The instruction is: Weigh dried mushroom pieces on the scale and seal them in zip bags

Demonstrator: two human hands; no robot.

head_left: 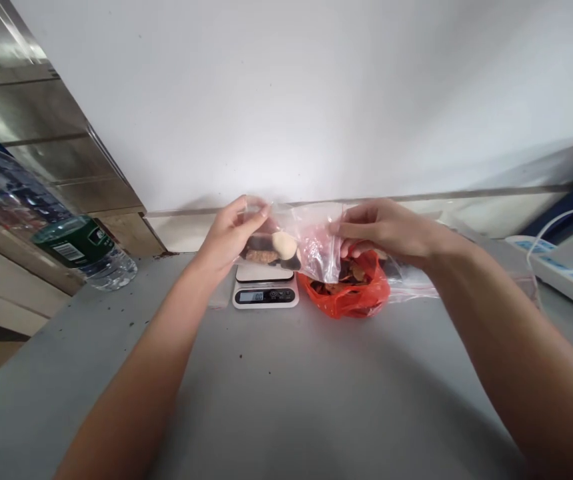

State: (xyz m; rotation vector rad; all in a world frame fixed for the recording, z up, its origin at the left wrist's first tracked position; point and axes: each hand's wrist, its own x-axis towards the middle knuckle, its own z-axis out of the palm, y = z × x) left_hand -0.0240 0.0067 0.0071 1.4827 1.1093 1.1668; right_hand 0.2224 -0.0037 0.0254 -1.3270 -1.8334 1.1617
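Both hands hold a clear zip bag (322, 250) stretched sideways between them above a small white kitchen scale (266, 297). My left hand (231, 233) pinches the bag's left part, close to the brown, dark and cream-coloured pieces inside it. My right hand (379, 230) grips the bag's right end near the zip edge, fingers closed. The bag hides most of the scale's platform, while its display looks to read 0.0. Just right of the scale sits an open red plastic bag (349, 303) with dark brown dried pieces in it, partly below my right hand.
A large water bottle (73, 240) with a green label stands on the grey table (286, 400) at the left. More clear plastic bags (416, 290) lie right of the red bag. A white device (571, 273) with blue panels and a cable is at far right. A white wall (286, 100) rises behind.
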